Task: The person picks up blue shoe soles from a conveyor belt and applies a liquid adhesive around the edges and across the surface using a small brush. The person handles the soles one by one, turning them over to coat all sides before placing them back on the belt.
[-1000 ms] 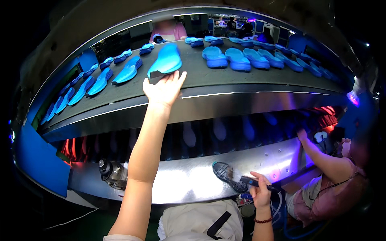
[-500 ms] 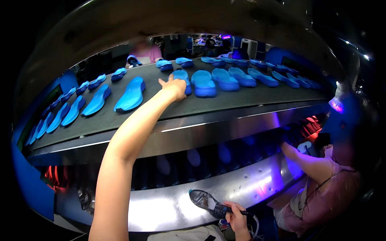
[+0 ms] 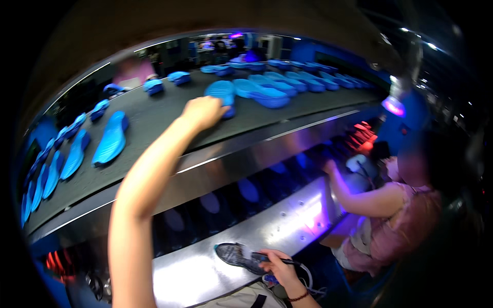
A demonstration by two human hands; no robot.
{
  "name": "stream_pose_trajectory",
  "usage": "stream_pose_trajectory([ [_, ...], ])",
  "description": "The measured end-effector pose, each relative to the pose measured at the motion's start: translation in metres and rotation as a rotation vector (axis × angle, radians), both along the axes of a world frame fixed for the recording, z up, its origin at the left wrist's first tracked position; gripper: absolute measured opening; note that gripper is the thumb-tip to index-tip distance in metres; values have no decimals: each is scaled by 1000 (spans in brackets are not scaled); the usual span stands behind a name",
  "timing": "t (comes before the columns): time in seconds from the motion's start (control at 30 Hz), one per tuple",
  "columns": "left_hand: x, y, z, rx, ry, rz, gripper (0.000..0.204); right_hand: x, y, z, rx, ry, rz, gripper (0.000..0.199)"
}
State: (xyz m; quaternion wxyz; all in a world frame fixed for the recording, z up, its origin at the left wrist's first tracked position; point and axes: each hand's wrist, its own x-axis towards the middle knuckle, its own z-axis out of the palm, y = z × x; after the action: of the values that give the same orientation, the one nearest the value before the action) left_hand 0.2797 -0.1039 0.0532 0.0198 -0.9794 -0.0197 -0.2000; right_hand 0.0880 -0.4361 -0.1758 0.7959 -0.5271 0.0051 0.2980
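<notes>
My left hand (image 3: 204,112) reaches over the dark belt with its fingers closed on the near end of a blue shoe sole (image 3: 221,91). Motion blurs it a little. To the right of that sole another blue sole (image 3: 264,95) lies askew against its neighbours. Low down, my right hand (image 3: 279,268) is closed round a dark brush handle (image 3: 261,256) with a pale cord or tube trailing from it. The whitish brush tip (image 3: 248,252) rests at a dark shoe piece (image 3: 231,253) on the shiny metal ledge.
Rows of blue soles (image 3: 74,154) line the belt (image 3: 154,115), and below it a dim lower level holds dark shoe parts (image 3: 210,203). A co-worker (image 3: 382,215) sits at the right, arm reaching under the belt. A glowing lamp (image 3: 394,105) hangs beyond. Another person (image 3: 131,74) is across the belt.
The view has swung, shifting the scene left. My left hand's spread fingers have closed on the sole. The sole beside it has turned askew. My right hand still holds the brush.
</notes>
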Motion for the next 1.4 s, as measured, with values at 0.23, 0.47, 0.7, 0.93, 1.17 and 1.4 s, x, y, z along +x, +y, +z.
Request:
stream_pose_trajectory([
  [0.23,-134,-32,-6,-518,-277,-126,34,-1,-30,-15,9,-30,-10,30],
  [0.47,-238,-57,-97,-1800,-1010,-294,48,-10,-9,0,140,-51,-87,29],
  [0.7,-317,-62,-203,-2213,-237,-831,77,-8,-14,4,201,-110,-179,26],
  [0.93,-338,-105,-253,-2621,210,-147,69,-12,4,28,255,-112,-53,22],
  [1.17,-335,-122,-244,-2959,162,-415,105,-26,53,40,287,-108,229,22],
  [1.4,-340,-134,-229,-2972,66,-335,98,-8,98,38,49,-217,185,17],
])
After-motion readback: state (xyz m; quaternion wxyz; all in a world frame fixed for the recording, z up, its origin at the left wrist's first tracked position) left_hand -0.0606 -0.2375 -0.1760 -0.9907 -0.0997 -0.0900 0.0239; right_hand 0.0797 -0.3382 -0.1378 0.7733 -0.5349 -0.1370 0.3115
